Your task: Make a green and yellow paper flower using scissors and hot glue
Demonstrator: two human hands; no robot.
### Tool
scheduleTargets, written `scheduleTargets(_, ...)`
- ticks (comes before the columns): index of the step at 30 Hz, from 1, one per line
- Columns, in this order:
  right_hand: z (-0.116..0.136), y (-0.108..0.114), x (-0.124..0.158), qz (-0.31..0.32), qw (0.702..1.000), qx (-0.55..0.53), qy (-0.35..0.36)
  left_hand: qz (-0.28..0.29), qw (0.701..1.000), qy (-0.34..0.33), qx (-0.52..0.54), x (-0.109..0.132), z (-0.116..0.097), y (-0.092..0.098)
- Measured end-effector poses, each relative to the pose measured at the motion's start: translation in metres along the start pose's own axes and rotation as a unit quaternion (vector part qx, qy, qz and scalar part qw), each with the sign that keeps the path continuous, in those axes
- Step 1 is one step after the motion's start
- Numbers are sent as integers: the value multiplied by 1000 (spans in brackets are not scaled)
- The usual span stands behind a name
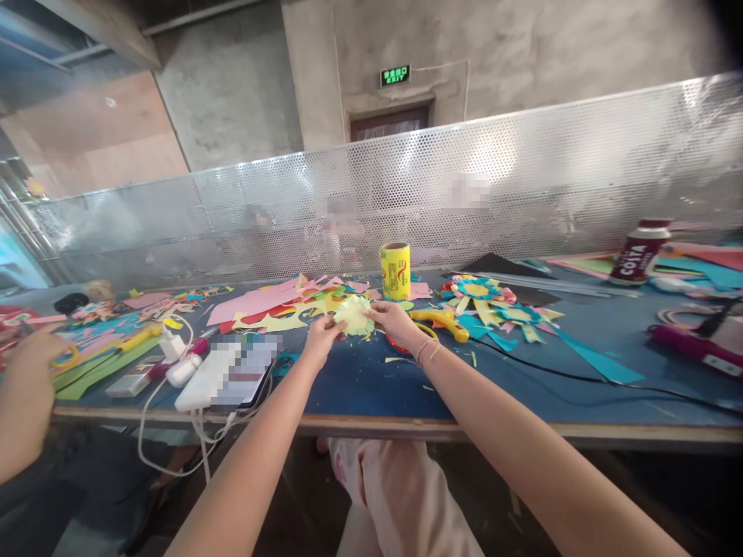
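Note:
Between my two hands is a pale yellow-green paper rosette (pixel 355 316) with a frilled edge, raised a little above the blue table (pixel 360 387). My left hand (pixel 326 337) pinches its left edge, and my right hand (pixel 395 319) pinches its right edge. Just behind stands a yellow roll of tape or film (pixel 395 272), upright. A yellow glue gun (pixel 446 323) lies to the right of my right hand, its black cord running right. Part of a red ring-shaped handle (pixel 398 346) shows under my right wrist.
Paper scraps (pixel 272 302) spread behind my hands. Paper flowers (pixel 476 290) lie right of the roll. A phone (pixel 247 371), white power bank (pixel 203 379) and cables sit left. A co-worker's hand (pixel 35 348) is far left. A Costa bottle (pixel 638 251) stands right, before a perforated metal screen (pixel 522 170).

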State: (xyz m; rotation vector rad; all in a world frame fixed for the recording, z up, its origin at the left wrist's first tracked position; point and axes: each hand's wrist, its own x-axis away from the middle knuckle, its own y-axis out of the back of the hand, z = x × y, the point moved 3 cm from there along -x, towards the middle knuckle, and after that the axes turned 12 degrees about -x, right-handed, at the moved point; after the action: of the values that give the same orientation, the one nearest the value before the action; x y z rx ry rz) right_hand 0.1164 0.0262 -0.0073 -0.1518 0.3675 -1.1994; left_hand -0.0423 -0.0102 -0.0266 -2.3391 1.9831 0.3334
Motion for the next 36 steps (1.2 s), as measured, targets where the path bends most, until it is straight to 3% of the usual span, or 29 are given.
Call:
scheduleTargets(6,-8,-7,2,48,995,-16,-81,-37,999,-11,34,-2,1,2)
scheduleTargets(14,-8,-1,-4,6,997,78,-23,34,999,23,26,1,1,-4)
scheduleTargets(19,-17,2,-11,18,993,113,0,35,999,14,0,-1,3,-4)
scheduleTargets(25,-20,-1,-9,86,986,140,25,23,999,-9,-36,-8,10,-2)
scheduleTargets(31,-23,1,-12,62,986,153,15,31,999,-18,-15,-7,8,-4)
scheduleTargets(36,-25,1,-12,84,986,146,1,15,1000,-13,18,-5,6,-3)
